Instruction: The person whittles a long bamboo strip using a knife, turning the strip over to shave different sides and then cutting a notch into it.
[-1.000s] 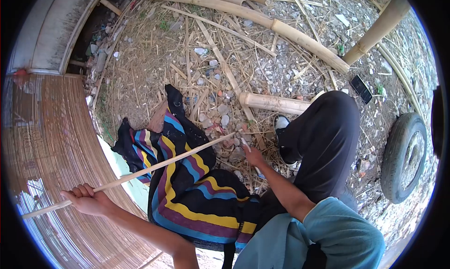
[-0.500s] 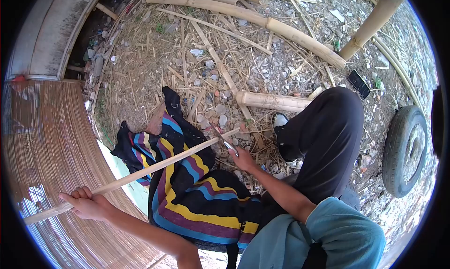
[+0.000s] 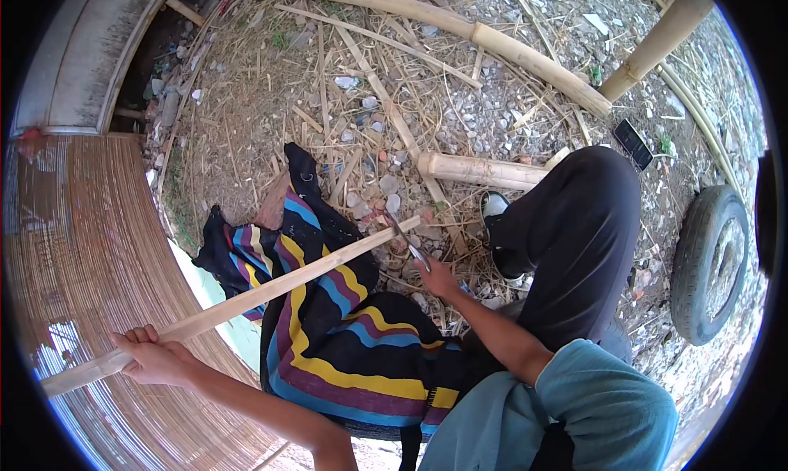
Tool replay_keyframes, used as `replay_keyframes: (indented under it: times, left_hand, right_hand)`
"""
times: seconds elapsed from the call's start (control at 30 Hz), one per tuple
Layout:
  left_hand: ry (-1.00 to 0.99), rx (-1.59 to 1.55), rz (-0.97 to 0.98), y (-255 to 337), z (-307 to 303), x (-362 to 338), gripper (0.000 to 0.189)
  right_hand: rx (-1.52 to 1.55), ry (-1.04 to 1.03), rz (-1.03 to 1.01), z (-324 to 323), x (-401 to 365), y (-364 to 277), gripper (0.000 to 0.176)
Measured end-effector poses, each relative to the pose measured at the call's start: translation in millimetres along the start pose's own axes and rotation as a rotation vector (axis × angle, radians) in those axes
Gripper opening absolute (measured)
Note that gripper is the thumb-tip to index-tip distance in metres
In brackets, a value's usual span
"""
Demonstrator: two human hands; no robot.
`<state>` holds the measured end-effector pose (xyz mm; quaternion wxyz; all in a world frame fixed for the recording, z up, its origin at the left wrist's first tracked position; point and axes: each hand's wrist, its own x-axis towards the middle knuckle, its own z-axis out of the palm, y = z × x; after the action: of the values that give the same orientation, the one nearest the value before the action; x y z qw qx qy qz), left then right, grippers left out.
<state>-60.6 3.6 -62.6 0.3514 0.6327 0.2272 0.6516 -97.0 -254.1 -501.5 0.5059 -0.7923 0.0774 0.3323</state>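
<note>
A long split bamboo strip [image 3: 271, 290] runs slantwise from the lower left to the middle of the head view. My left hand [image 3: 154, 356] is wrapped round it near its lower-left end. In my right hand [image 3: 438, 278] is a knife [image 3: 414, 248], held by the handle. The blade lies across the strip close to its far end, overlapping it in this view. Beneath the strip, a black cloth with yellow, blue and purple stripes [image 3: 353, 372] is spread over my lap and the ground.
A short bamboo piece [image 3: 480, 171] lies beside my shoe [image 3: 494, 207]. Longer bamboo poles [image 3: 394, 10] stretch across the back, over ground strewn with splints and stones. To the right are a phone [image 3: 633, 145] and a tyre [image 3: 685, 266]. A slatted mat [image 3: 90, 249] is at left.
The strip has turned in my left hand and shows a broader face now. My right hand and the knife have shifted slightly right, the blade now steeper across the strip.
</note>
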Motion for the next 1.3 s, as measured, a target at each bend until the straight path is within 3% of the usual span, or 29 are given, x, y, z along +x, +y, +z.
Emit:
replay_keyframes:
  times: [0.03, 0.07, 0.13, 0.17, 0.27, 0.43, 0.53, 0.57, 0.6, 0.67, 0.73, 0.8, 0.83, 0.9, 0.93, 1.0, 1.03, 1.07, 1.13, 1.17, 1.23, 1.3]
  left_hand:
    - [0.020, 0.007, 0.002, -0.4, -0.2, -0.5, 0.019]
    - [0.041, 0.009, 0.006, -0.5, -0.2, -0.7, 0.018]
    - [0.051, 0.013, 0.005, -1.4, -0.2, -1.5, 0.018]
    - [0.054, 0.018, 0.001, -1.5, 0.3, -2.0, 0.018]
    - [0.045, -0.010, -0.003, -2.1, -1.2, -1.9, 0.019]
    - [0.052, -0.030, -0.016, -5.1, -3.5, 4.5, 0.019]
    - [0.031, -0.050, -0.036, -3.0, -5.1, 1.8, 0.020]
    - [0.042, -0.053, -0.042, -1.0, -2.6, 0.3, 0.020]
    - [0.041, -0.055, -0.041, 0.2, -3.4, 0.3, 0.020]
    - [0.010, -0.116, -0.053, 0.3, -3.9, 0.6, 0.019]
    - [0.025, -0.140, -0.074, 3.2, -2.3, -1.7, 0.020]
    - [0.038, -0.178, -0.083, 5.2, 1.0, -2.0, 0.020]
    - [0.043, -0.173, -0.084, 6.4, 2.4, -2.1, 0.022]
    - [0.042, -0.153, -0.088, 7.0, 0.1, -0.8, 0.024]
    - [0.013, -0.172, -0.092, 5.8, -1.5, -0.1, 0.024]
    - [-0.011, -0.189, -0.094, 5.0, -3.7, 1.1, 0.025]
    - [-0.029, -0.243, -0.113, 5.3, -3.2, 1.4, 0.025]
    - [-0.050, -0.292, -0.132, 6.4, -4.3, 1.5, 0.026]
    - [-0.100, -0.415, -0.179, 11.9, -7.9, -0.7, 0.027]
    - [-0.154, -0.549, -0.226, 14.0, -8.1, -0.2, 0.029]
    - [-0.220, -0.592, -0.190, 10.9, -11.0, 4.5, 0.029]
    - [-0.308, -0.661, -0.203, 14.7, -10.8, 1.3, 0.026]
  right_hand:
    - [-0.039, 0.127, -0.112, 4.9, 3.2, 2.3, 0.056]
    - [-0.042, 0.125, -0.115, 1.7, 8.5, 7.1, 0.056]
    - [0.168, -0.191, 0.401, -23.3, 20.9, 5.6, 0.058]
    - [0.116, -0.192, 0.323, -28.6, 33.9, 25.6, 0.059]
    - [-0.083, -0.142, 0.302, -49.4, 25.9, 6.8, 0.067]
    - [0.006, -0.137, 0.099, -20.4, 4.6, -9.6, 0.063]
    - [-0.108, -0.118, 0.176, -27.3, 15.0, 4.9, 0.064]
    - [0.022, -0.192, 0.383, -36.2, 21.3, 13.9, 0.068]
    - [0.024, -0.190, 0.383, -40.1, 25.1, 25.1, 0.068]
    - [-0.240, -0.087, 0.292, -45.3, 37.9, 37.0, 0.070]
    - [-0.278, -0.074, 0.305, -44.3, 27.1, 19.3, 0.069]
    - [0.074, -0.190, 0.249, -42.1, 9.9, -12.9, 0.065]
    - [0.081, -0.191, 0.248, -34.4, 8.3, -24.4, 0.065]
    - [0.121, -0.135, -0.007, -19.7, 0.0, -38.7, 0.056]
    - [0.118, -0.138, -0.006, -16.0, -0.9, -44.3, 0.056]
    - [0.081, -0.020, -0.294, -11.2, -1.1, -53.3, 0.052]
    - [0.080, -0.126, -0.214, -18.2, -1.0, -56.1, 0.055]
    - [0.080, -0.131, -0.212, -20.6, -2.1, -51.5, 0.055]
    - [-0.001, 0.018, 0.017, -24.9, 5.9, -25.3, 0.058]
    - [-0.087, -0.039, 0.144, -33.3, 20.2, 10.1, 0.058]
    - [-0.161, -0.087, 0.267, -49.5, 23.6, 3.0, 0.059]
    - [0.273, -0.180, 0.468, -55.8, 14.8, -14.6, 0.056]
